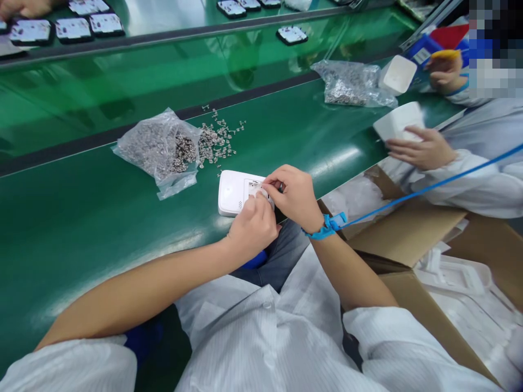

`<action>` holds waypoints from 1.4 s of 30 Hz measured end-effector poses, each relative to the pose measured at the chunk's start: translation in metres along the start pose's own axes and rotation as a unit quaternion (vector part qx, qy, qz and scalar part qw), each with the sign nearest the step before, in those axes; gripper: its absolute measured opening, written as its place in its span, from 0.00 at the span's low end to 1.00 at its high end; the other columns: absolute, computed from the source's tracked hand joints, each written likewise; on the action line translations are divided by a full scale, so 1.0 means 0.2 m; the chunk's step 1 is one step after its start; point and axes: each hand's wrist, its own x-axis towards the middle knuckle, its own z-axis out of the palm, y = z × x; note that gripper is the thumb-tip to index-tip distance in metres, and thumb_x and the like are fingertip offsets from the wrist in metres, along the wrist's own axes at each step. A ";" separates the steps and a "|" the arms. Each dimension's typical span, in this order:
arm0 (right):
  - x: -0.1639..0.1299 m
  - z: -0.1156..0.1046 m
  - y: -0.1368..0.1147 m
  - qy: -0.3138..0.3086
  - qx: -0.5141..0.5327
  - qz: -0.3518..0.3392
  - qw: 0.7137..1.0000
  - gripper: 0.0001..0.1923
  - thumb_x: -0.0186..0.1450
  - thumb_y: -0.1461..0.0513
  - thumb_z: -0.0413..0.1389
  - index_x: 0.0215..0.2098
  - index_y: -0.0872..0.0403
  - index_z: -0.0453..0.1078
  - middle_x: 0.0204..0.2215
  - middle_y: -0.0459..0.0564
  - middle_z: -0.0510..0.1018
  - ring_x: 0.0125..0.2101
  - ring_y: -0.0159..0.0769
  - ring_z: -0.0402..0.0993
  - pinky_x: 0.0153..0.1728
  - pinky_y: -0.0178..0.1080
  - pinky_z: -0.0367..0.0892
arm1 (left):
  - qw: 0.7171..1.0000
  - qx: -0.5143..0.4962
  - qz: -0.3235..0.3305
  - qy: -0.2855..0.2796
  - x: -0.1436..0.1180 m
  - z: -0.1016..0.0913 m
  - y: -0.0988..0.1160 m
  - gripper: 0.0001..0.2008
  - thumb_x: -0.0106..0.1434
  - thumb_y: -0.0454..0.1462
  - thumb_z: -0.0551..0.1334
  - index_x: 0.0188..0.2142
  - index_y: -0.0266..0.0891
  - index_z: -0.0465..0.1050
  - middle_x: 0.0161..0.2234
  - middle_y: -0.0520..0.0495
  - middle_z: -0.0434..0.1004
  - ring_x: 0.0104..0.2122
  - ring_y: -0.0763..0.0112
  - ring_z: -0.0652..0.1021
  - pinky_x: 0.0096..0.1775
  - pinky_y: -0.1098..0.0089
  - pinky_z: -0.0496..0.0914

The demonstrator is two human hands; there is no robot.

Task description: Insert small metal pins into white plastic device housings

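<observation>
A white plastic housing (231, 191) with a recessed compartment lies on the green bench at its near edge. My left hand (255, 220) is closed over the housing's near side, its fingertips pressed together at the recess. From the right, my right hand (295, 197) reaches in with thumb and forefinger pinched at the recess's far right corner. What either hand pinches is too small or hidden behind the fingers. Just beyond the housing, small metal contact clips (213, 142) spill from a clear plastic bag (151, 142) full of them.
A co-worker's hand (429, 149) at right holds a white housing (400, 121). Behind it are another bag of clips (347, 81) and a white part (398, 75). Cardboard boxes (408, 237) stand at my right. A blue cord (408, 196) runs from my right wrist.
</observation>
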 end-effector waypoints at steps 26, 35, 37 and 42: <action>-0.19 0.06 0.11 0.050 0.079 -0.062 0.994 0.14 0.71 0.63 0.54 0.48 0.46 0.80 0.50 0.55 0.77 0.48 0.44 0.73 0.47 0.52 0.75 | 0.995 -0.069 -0.047 -0.061 0.02 -0.02 -0.01 0.26 0.73 0.44 0.55 0.56 0.21 0.73 0.62 0.20 0.67 0.48 0.45 0.78 0.45 0.55 0.63; -0.18 0.07 0.13 0.055 0.093 -0.074 0.991 0.14 0.72 0.63 0.53 0.49 0.46 0.79 0.51 0.55 0.76 0.47 0.43 0.74 0.48 0.53 0.75 | 0.998 -0.030 -0.034 -0.037 0.02 -0.02 -0.01 0.27 0.72 0.46 0.56 0.54 0.21 0.75 0.60 0.22 0.70 0.46 0.46 0.79 0.44 0.56 0.65; -0.18 0.07 0.13 0.050 0.093 -0.078 0.991 0.14 0.72 0.63 0.53 0.49 0.46 0.79 0.51 0.55 0.76 0.47 0.43 0.74 0.48 0.53 0.75 | 0.999 -0.022 -0.031 -0.039 0.02 -0.01 0.00 0.29 0.72 0.47 0.55 0.55 0.19 0.74 0.60 0.21 0.70 0.47 0.45 0.80 0.44 0.56 0.65; -0.17 0.05 0.13 0.039 0.085 -0.085 0.992 0.14 0.72 0.63 0.52 0.49 0.46 0.79 0.51 0.55 0.76 0.47 0.44 0.73 0.49 0.53 0.75 | 0.997 -0.042 -0.029 -0.049 0.02 0.00 0.00 0.30 0.73 0.46 0.55 0.58 0.16 0.71 0.58 0.20 0.71 0.48 0.43 0.80 0.44 0.56 0.66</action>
